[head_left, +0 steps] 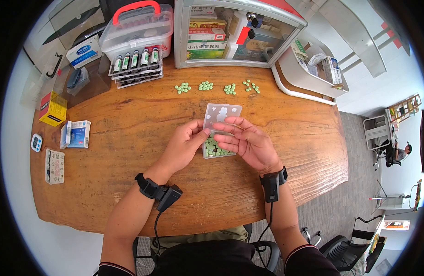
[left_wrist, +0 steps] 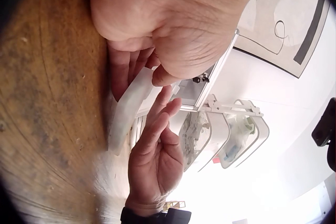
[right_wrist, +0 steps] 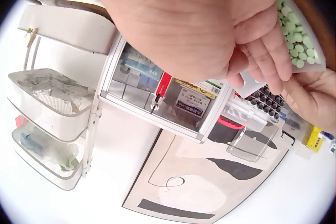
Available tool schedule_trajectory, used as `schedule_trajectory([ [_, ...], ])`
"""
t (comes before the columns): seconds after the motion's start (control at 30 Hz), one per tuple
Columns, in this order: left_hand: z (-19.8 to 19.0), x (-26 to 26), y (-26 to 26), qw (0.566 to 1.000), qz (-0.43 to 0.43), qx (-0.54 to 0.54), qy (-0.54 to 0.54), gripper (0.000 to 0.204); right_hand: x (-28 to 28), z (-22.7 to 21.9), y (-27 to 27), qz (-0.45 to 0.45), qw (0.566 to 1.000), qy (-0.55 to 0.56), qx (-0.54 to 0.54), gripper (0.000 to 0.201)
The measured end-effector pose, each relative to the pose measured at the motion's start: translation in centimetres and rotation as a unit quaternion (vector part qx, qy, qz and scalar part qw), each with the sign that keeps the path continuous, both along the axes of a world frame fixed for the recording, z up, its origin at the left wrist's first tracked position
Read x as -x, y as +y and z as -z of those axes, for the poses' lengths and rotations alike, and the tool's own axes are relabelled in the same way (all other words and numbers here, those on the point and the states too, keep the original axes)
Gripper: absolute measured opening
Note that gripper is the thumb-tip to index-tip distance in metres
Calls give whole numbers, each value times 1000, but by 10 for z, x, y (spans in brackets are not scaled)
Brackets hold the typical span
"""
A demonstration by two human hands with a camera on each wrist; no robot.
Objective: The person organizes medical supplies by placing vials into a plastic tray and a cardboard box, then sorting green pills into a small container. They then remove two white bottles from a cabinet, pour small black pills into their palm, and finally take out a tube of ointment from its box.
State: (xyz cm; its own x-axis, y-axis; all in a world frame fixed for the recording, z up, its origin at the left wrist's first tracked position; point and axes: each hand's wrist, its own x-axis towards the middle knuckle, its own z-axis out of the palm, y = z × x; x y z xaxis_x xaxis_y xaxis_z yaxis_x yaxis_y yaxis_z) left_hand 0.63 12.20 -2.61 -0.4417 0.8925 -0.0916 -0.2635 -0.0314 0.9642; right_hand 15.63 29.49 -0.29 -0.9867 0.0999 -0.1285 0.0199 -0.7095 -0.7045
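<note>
In the left wrist view, the left hand point(left_wrist: 168, 29) fills the foreground, thumb and fingers pinching an open box point(left_wrist: 128, 109) near the table's point(head_left: 106, 184) middle, while the right hand point(head_left: 253, 145), fingers extended, blocks part of the lid point(head_left: 212, 119). The right wrist view shows green pills point(right_wrist: 298, 37) inside, hidden from the left wrist camera; only the head view shows four pill piles point(head_left: 205, 86) beyond. Farther back are vials point(head_left: 135, 59), a red-handled case point(head_left: 138, 34) and a cabinet point(head_left: 221, 63), where a carton point(head_left: 206, 51) reads 小儿感冒颗粒.
</note>
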Motion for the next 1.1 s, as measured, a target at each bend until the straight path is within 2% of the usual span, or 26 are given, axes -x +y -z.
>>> schedule_trajectory([
  [0.1,3,1,0,1000,1,3,6,22,1,-1,0,-4,1000,-8,-10,45],
  [0.2,5,2,-1,1000,9,8,24,24,1,0,0,5,999,-4,38,45],
  [0.27,5,2,-1,999,15,7,35,25,0,3,-2,6,999,33,-33,42],
  [0.4,4,2,-1,999,14,9,32,26,0,3,-5,2,999,47,-24,38],
  [0.5,-1,0,-1,1000,6,7,23,25,0,3,-2,-11,999,28,-20,32],
  [0.57,-2,-1,-1,1000,-3,6,14,24,0,-2,-3,11,1000,-3,-22,30],
  [1.1,7,2,0,999,14,7,37,24,2,-4,-4,24,998,-52,-36,25],
])
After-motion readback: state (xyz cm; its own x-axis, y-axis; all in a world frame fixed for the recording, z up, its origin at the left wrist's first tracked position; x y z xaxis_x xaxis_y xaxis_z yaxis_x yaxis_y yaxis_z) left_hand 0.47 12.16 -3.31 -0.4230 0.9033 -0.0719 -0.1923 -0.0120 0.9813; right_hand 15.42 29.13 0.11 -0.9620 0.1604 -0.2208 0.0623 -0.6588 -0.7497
